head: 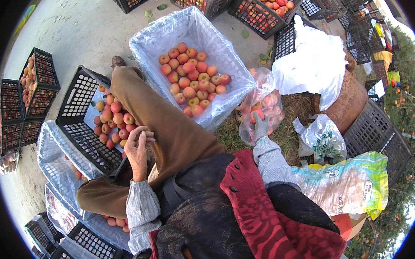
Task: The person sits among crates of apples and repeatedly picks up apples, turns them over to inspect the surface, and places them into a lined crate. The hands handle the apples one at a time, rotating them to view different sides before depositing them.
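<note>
My bare left hand (138,149) hovers with loosely bent fingers and holds nothing visible. It is beside my trouser leg, over the near side of a tilted black plastic crate (94,149). Red-yellow apples (117,117) lie in that crate on a pale blue sheet. My right hand (261,126), in a grey glove, reaches to a clear plastic bag of apples (274,107) on the grass, its fingers around a red apple (258,114). Between my hands and farther out sits a crate lined with clear plastic (213,40), with many apples (192,78) inside.
Apple-filled black crates (260,17) line the far side, and more are stacked at left (39,83). White plastic bags (309,61) hang over a rusty metal object (348,99) at right. A colourful printed sack (343,184) lies beside my right arm. Lined crates (61,152) stand near my left knee.
</note>
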Motion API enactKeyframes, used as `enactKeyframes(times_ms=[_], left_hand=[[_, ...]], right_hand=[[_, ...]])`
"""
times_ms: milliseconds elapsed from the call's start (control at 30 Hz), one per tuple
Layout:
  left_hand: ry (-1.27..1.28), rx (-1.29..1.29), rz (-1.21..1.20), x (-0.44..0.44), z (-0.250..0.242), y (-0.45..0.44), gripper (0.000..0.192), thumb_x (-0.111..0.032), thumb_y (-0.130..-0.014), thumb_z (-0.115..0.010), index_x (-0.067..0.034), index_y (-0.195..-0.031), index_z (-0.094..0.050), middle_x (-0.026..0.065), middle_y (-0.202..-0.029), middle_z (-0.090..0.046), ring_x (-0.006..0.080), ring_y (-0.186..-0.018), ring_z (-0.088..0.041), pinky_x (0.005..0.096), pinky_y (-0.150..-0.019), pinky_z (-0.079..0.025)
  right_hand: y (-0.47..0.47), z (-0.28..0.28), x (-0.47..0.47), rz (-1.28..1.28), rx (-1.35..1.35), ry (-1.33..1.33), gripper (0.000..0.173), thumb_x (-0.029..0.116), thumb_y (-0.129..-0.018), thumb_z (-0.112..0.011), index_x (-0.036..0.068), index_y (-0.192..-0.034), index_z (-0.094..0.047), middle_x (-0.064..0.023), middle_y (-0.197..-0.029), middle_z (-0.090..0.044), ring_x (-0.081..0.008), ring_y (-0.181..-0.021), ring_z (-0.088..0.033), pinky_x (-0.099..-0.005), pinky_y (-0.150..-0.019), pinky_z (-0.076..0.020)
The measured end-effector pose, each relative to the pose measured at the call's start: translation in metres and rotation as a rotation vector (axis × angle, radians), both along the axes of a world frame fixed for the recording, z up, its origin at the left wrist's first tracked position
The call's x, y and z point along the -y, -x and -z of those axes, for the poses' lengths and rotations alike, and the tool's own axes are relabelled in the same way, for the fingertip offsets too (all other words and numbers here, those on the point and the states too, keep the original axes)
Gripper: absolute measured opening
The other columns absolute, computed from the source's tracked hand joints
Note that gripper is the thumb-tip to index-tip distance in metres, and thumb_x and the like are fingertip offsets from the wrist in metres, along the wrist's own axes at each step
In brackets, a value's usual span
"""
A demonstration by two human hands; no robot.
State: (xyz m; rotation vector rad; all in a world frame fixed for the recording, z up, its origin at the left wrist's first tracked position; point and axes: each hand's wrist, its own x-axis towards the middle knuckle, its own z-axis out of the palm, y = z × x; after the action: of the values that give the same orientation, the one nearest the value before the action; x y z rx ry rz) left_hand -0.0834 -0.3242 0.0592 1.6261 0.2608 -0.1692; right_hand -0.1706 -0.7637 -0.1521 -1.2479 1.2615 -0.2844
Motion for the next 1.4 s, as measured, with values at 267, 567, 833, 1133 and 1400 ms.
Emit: enactKeyframes(times_ms=[267, 567, 833, 1133, 1400], left_hand=[[-0.019, -0.025, -0.07, -0.012, 0.014, -0.002, 0.023, -0.016, -0.098, -0.058, 0.002, -0.111, -0.065, 0.0091, -0.089, -0.07, 0.0122, -0.071, -0.064, 0.0229, -0.064, -0.048], [0.01, -0.092, -0.065, -0.025, 0.031, 0.001, 0.024, -0.015, -0.098, -0.058, 0.002, -0.113, -0.064, 0.0093, -0.09, -0.07, 0.0119, -0.07, -0.065, 0.0217, -0.061, -0.047], [-0.219, -0.026, -0.075, -0.042, 0.014, 0.01, 0.018, -0.012, -0.094, -0.062, 0.003, -0.103, -0.067, 0.0039, -0.098, -0.06, 0.0128, -0.091, -0.057, 0.0281, -0.081, -0.046], [0.044, -0.099, -0.203, -0.087, 0.08, 0.009, 0.016, -0.01, -0.096, -0.055, 0.002, -0.102, -0.062, 0.011, -0.077, -0.068, 0.0158, -0.057, -0.065, 0.0234, -0.047, -0.048], [0.083, -0.312, -0.353, -0.138, 0.124, 0.042, 0.018, -0.012, -0.096, -0.054, 0.001, -0.106, -0.061, 0.0126, -0.08, -0.069, 0.0179, -0.054, -0.065, 0.0252, -0.043, -0.049]], right_hand=[[0.008, 0.062, 0.031, -0.225, -0.32, 0.398, 0.06, 0.017, -0.074, -0.081, 0.011, -0.128, -0.055, -0.009, -0.105, -0.063, -0.0266, -0.086, -0.065, -0.042, -0.066, -0.0557], [-0.009, -0.029, -0.012, 0.183, -0.081, -0.301, 0.03, 0.026, -0.084, -0.068, 0.008, -0.109, -0.068, -0.0048, -0.097, -0.066, -0.0224, -0.082, -0.061, -0.033, -0.07, -0.0505], [-0.02, 0.001, -0.013, -0.147, -0.148, -0.018, 0.029, 0.023, -0.084, -0.067, 0.008, -0.108, -0.068, -0.0045, -0.097, -0.065, -0.0215, -0.082, -0.061, -0.0324, -0.071, -0.0503], [-0.016, -0.017, -0.019, -0.294, -0.283, 0.17, 0.027, 0.02, -0.084, -0.067, 0.007, -0.107, -0.068, -0.0042, -0.098, -0.065, -0.0205, -0.083, -0.061, -0.0316, -0.072, -0.0501], [-0.027, -0.011, -0.038, -0.449, -0.328, 0.261, 0.026, 0.017, -0.083, -0.066, 0.006, -0.107, -0.068, -0.0039, -0.098, -0.065, -0.0196, -0.083, -0.06, -0.0309, -0.073, -0.0499]])
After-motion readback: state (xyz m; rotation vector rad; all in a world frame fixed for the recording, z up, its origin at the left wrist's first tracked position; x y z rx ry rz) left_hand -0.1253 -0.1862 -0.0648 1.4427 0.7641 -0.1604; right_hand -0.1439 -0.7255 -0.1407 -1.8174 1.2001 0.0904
